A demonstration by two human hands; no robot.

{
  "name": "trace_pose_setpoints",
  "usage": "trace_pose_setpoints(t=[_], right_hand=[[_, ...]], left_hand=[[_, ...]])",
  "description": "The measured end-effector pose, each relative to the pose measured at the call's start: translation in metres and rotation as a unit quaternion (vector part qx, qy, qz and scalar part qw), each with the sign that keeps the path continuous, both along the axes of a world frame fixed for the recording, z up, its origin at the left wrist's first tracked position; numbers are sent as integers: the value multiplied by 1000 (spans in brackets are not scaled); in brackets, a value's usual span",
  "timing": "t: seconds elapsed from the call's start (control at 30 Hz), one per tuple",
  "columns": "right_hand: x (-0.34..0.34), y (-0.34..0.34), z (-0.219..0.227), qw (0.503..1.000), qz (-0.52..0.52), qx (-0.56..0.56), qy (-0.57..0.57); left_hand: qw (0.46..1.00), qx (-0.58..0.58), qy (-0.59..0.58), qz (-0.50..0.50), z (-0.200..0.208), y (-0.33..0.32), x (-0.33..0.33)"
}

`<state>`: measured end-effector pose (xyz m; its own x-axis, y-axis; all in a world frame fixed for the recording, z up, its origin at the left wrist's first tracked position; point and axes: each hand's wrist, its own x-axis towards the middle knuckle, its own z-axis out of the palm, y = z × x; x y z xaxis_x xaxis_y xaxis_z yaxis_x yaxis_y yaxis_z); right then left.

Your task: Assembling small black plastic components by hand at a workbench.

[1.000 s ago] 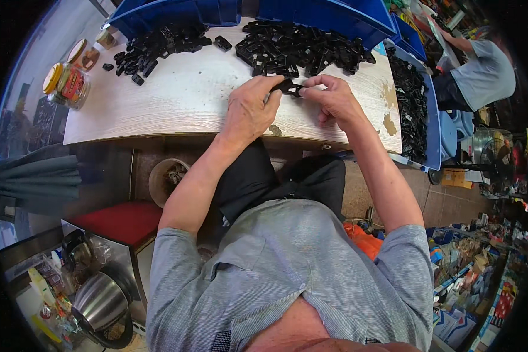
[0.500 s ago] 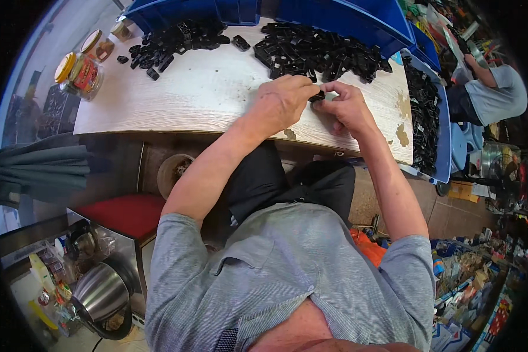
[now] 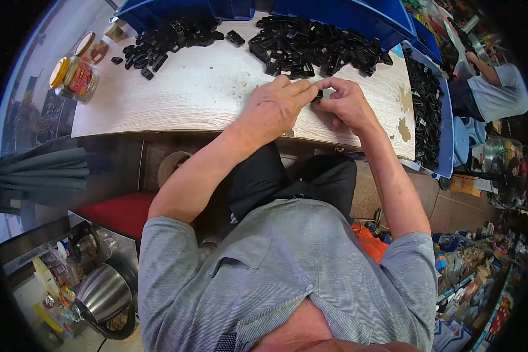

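Note:
A small black plastic part [image 3: 318,95] is gripped between my two hands over the front part of the white table [image 3: 176,100]. My left hand [image 3: 280,105] is closed, its fingertips pinching the part from the left. From the right, my right hand [image 3: 346,104] holds the same part between thumb and index finger, the other fingers curled under. Most of the part is hidden by my fingers. Just beyond my hands lies a big pile of black plastic parts [image 3: 311,47]. A smaller pile of similar parts [image 3: 170,41] is farther left, with one part [image 3: 235,39] lying between the piles.
Blue bins [image 3: 358,20] line the table's far edge. A blue crate [image 3: 446,135] full of black parts stands at the right. Yellow-lidded jars [image 3: 76,79] are at the left. A metal kettle [image 3: 104,293] sits lower left. Another person [image 3: 498,88] is at the far right.
The view has shifted slightly. My left elbow has moved outward a little, and the left hand has turned slightly. Both hands still grip the small black part.

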<state>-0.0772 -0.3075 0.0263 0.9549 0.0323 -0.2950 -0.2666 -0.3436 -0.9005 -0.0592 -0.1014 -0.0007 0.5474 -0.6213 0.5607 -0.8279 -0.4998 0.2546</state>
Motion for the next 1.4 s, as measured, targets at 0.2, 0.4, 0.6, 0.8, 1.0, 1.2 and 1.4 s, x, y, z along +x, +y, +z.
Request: trace_pose_setpoints(t=[0.2,0.4,0.6,0.8,1.0,1.2,1.4], right_hand=[[2,4,4,999,13,-36,8],[0,5,3,999,9,-50,-8],[-14,-4,3,997,-60,47,0],[-19,-54,17,976,-206,74,-13],[-24,-120,27,900,-418,69,-102],[-22,-68,19,955,-283,75,-41],[-3,-1,13,982,-177,49,-30]], left_hand=[[999,25,-2,35,-3,0,-11],[999,30,20,36,-1,0,-15],[972,-178,-13,156,5,25,33],[940,13,-39,339,-10,63,102],[948,6,-50,314,-20,70,97],[954,-20,-60,295,-19,77,76],[955,-49,-49,290,-21,80,73]])
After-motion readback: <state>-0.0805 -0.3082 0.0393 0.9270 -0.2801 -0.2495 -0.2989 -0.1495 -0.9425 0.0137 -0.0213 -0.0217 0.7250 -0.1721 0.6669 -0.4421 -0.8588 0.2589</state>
